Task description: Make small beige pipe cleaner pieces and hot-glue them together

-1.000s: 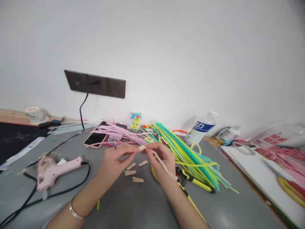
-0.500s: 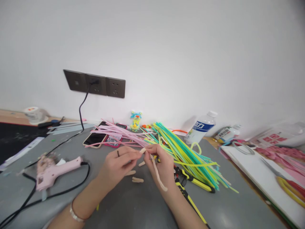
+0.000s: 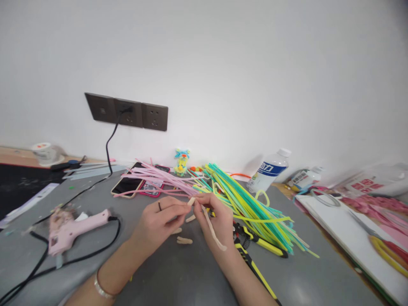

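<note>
My left hand (image 3: pixel 158 221) and my right hand (image 3: pixel 215 221) meet over the grey table (image 3: pixel 178 276), both pinching one cream pipe cleaner (image 3: pixel 210 225). Its top end sticks up between my fingertips and the rest hangs down across my right wrist. Short cream pipe-cleaner pieces (image 3: pixel 184 240) lie on the table just below my hands. Behind them spread a pink pipe-cleaner bundle (image 3: pixel 153 176) and a green and yellow bundle (image 3: pixel 251 204).
A pink glue gun (image 3: pixel 68 229) with black cord lies at left. Yellow-handled pliers (image 3: pixel 255 242) sit right of my wrist. Two phones (image 3: pixel 130 185), a small pipe-cleaner figure (image 3: pixel 182 162), a water bottle (image 3: pixel 269 170), a wall socket (image 3: pixel 127 112) and scissors (image 3: pixel 382 242) on a white sheet surround them.
My hands have dropped slightly toward the table and closed together. The pipe cleaner's hanging tail has swung in closer to my right wrist.
</note>
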The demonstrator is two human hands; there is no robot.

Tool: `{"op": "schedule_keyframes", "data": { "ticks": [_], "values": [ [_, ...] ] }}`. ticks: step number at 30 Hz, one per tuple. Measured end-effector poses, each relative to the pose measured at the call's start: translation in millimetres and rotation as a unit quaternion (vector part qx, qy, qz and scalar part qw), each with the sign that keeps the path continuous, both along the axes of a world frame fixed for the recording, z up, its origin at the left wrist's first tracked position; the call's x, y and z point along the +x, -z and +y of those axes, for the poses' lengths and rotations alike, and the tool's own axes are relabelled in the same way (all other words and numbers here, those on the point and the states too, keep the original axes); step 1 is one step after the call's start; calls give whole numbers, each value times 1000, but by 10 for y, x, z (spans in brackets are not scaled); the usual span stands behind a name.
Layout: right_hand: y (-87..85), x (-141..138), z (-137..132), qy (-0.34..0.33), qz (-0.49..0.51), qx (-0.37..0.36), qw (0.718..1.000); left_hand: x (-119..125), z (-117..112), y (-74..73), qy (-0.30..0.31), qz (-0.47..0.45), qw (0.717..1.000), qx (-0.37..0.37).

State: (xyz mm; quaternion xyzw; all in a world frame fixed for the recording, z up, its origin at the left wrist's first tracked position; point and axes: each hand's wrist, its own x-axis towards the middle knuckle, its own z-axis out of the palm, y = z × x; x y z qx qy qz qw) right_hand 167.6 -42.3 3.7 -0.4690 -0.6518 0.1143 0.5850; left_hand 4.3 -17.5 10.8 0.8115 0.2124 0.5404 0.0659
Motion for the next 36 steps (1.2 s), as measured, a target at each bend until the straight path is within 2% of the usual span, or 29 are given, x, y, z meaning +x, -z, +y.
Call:
{"op": "schedule_keyframes", "data": {
  "ticks": [10,14,18,21,25,31,36],
  "values": [
    [30,8,29,-3,23,10,1000,20,1,34,-8,-41,997,-64],
    [57,29,19,-24,40,18,999,19,-15,38,-14,-59,986,-153],
    [55,32,17,-32,57,6,998,34,-8,60,6,-69,970,-233],
    [46,38,39,-37,54,-6,998,44,31,105,1,-60,961,-272],
    [54,56,77,-33,41,-36,998,46,81,167,-24,-51,960,-274],
    [110,77,135,-55,22,-82,995,54,95,179,16,-5,944,-328],
    [213,88,189,-101,-14,-131,986,-32,198,335,37,61,921,-384]
  ]
}}
